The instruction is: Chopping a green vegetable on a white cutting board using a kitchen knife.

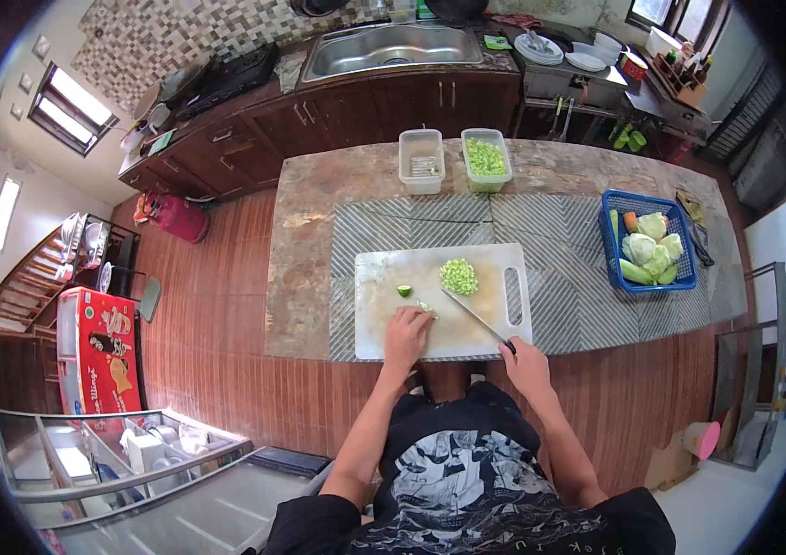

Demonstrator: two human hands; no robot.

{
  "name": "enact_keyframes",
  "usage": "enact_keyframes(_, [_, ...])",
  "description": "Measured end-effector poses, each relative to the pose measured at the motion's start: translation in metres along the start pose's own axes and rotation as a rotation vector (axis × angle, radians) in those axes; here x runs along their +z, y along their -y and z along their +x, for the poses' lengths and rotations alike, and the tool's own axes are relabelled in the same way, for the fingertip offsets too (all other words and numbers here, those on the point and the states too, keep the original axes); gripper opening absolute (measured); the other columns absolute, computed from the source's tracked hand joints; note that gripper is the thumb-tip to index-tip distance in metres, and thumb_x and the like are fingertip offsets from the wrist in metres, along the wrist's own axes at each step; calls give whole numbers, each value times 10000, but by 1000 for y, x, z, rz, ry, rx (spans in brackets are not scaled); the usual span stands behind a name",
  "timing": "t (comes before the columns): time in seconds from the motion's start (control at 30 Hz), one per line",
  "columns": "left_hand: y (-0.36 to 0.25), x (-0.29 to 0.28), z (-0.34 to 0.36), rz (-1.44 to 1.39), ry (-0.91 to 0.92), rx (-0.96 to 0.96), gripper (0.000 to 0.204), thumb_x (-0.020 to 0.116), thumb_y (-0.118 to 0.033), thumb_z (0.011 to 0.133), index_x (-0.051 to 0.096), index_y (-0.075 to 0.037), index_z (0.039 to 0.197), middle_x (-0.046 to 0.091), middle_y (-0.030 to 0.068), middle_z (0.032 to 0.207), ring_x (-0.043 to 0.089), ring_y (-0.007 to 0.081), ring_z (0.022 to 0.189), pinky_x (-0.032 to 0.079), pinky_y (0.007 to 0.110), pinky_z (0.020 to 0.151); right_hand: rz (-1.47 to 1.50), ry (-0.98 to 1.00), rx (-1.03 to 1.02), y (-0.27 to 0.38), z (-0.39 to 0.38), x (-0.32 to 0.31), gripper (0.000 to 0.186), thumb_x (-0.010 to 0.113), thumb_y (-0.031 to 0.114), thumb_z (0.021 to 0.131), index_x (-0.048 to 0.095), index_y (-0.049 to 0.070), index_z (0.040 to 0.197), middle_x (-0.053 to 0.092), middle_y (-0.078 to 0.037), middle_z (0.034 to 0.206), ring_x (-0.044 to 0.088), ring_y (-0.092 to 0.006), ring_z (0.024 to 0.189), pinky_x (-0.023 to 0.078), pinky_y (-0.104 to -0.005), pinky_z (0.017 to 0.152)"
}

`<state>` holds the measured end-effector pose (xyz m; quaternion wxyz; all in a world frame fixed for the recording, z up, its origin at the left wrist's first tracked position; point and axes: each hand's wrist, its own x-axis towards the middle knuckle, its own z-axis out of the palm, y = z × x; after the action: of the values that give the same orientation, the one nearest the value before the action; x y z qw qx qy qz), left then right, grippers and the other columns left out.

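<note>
A white cutting board (379, 324) lies at the table's near edge. My right hand (528, 365) is closed round the dark handle of a kitchen knife (476, 314), its blade slanting across the board to the far left. On the left part of the board, my left hand (408, 335) has its fingers bent and drawn together on pale green vegetable pieces (425, 306), partly hidden under the fingertips. A heap of diced green vegetable (458, 277) sits beyond the knife tip. Farther left lies a small dark-green vegetable end (404, 290), apart from my fingers.
Beyond the board stand a clear plastic container (421, 180) with a few bits inside and another container (487, 183) full of diced green vegetable. A blue basket (656, 285) of vegetables is at the right, with a dark-handled tool (704, 250) beside it. A sink (393, 57) is behind.
</note>
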<state>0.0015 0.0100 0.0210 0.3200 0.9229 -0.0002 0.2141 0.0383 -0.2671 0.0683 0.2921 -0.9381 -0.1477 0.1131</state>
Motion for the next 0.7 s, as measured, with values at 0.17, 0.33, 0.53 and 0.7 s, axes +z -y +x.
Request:
enact_keyframes(0.17, [9, -6, -3, 129, -30, -84, 163, 739, -90, 830, 763, -95, 992, 686, 44, 991, 615, 266, 1007, 485, 400, 841, -2, 5, 3, -5, -3, -2, 280, 607, 325, 995, 640, 47, 1005, 679, -245, 810, 652, -471, 782, 502, -559, 668])
enact_keyframes(0.33, [14, -7, -4, 133, -18, -69, 146, 746, -105, 827, 767, -90, 971, 695, 43, 978, 617, 267, 1008, 489, 403, 840, -25, 24, 20, -5, -5, -4, 309, 577, 348, 1010, 613, 42, 980, 684, -232, 809, 658, -465, 776, 512, -560, 675])
enact_keyframes(0.53, [0, -7, 4, 110, -52, -44, 125, 765, -79, 795, 780, -80, 919, 704, 49, 951, 623, 278, 952, 518, 398, 823, -12, 10, 5, -10, -11, 1, 319, 575, 360, 1009, 613, 43, 1003, 680, -248, 806, 663, -470, 779, 513, -568, 676])
enact_keyframes(0.7, [3, -2, 4, 176, 7, -46, 101, 760, -105, 794, 780, -100, 893, 691, 52, 922, 622, 260, 952, 516, 387, 801, -11, 21, 15, -7, -12, 1, 322, 580, 363, 1006, 620, 44, 1014, 681, -247, 809, 663, -470, 783, 512, -569, 679])
